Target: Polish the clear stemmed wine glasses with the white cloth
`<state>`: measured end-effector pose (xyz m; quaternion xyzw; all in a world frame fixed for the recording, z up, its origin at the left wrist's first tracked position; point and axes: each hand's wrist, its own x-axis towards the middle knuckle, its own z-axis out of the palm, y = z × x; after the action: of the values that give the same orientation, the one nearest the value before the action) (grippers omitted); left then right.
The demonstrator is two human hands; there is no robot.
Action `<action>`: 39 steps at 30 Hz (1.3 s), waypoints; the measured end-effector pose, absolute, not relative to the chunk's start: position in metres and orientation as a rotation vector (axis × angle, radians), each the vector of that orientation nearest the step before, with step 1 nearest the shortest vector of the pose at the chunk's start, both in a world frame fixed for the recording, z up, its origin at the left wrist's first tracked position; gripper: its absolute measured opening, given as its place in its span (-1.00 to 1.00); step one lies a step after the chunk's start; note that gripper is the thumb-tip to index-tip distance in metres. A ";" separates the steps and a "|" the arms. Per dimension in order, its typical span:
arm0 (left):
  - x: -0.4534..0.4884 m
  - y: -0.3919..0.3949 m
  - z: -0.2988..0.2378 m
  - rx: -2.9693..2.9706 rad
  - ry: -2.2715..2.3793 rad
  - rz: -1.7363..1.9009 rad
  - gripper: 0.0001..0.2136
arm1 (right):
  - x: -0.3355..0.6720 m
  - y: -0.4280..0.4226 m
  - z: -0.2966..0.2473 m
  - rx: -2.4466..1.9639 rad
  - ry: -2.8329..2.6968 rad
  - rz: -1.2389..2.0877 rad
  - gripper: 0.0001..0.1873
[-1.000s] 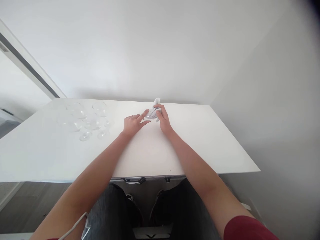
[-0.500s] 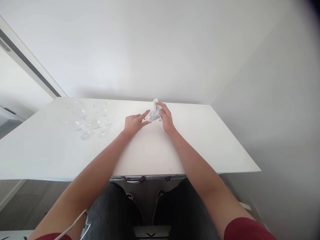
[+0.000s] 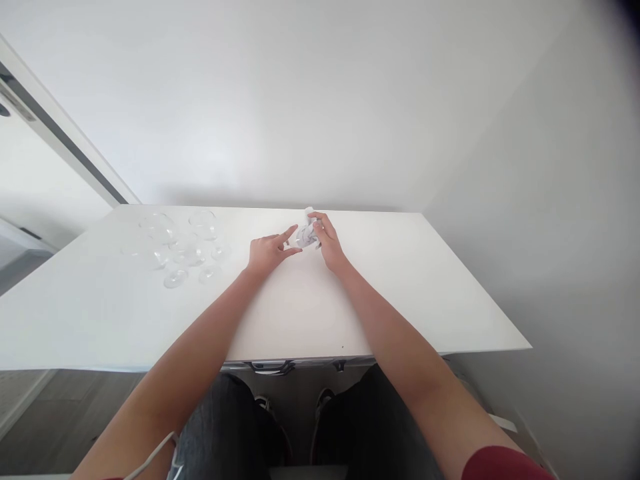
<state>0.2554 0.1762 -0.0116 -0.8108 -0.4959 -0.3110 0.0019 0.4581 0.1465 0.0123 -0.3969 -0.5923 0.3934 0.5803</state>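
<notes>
I sit at a white table [image 3: 400,300]. My right hand [image 3: 327,245] grips a small crumpled white cloth or paper wad [image 3: 306,233] near the table's far middle; a clear glass object may be inside it, but I cannot tell. My left hand [image 3: 267,252] rests on the table just left of the wad, fingers spread, index fingertip touching it. Several clear glass bowls and lids [image 3: 177,247] lie in a group at the far left, apart from both hands.
A white wall rises right behind the table. The table's right edge runs close to a side wall. A door frame [image 3: 65,143] stands at the left. My knees sit under the table's front edge, with a white cable [image 3: 150,457] by my left leg.
The wad has been squeezed smaller in my right hand and sits lower. My left hand stays beside it. The view has tipped slightly, shifting the table down in frame.
</notes>
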 end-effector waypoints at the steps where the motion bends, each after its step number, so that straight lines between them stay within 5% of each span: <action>1: 0.256 0.176 -0.012 -2.539 -1.543 -0.995 -0.43 | 0.458 0.145 0.013 -0.915 -1.387 0.900 -0.52; 8: 0.256 0.172 -0.013 -2.529 -1.442 -0.946 -0.50 | 0.457 0.147 0.016 -1.032 -1.643 0.858 -0.38; 24: 0.258 0.171 -0.007 -2.559 -1.489 -1.092 -0.48 | 0.455 0.149 0.013 -0.993 -1.593 0.860 -0.50; 33: 0.260 0.169 0.002 -2.582 -1.661 -1.026 -0.46 | 0.461 0.151 0.019 -0.880 -1.251 0.973 -0.67; 39: 0.260 0.168 0.004 -2.435 -1.700 -1.296 -0.49 | 0.473 0.168 0.003 -0.910 -0.642 0.953 -0.52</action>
<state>0.2596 0.1676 0.0041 -0.7506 -0.5239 -0.3996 -0.0495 0.4728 0.1678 0.0035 -0.4154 -0.2932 0.4351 0.7431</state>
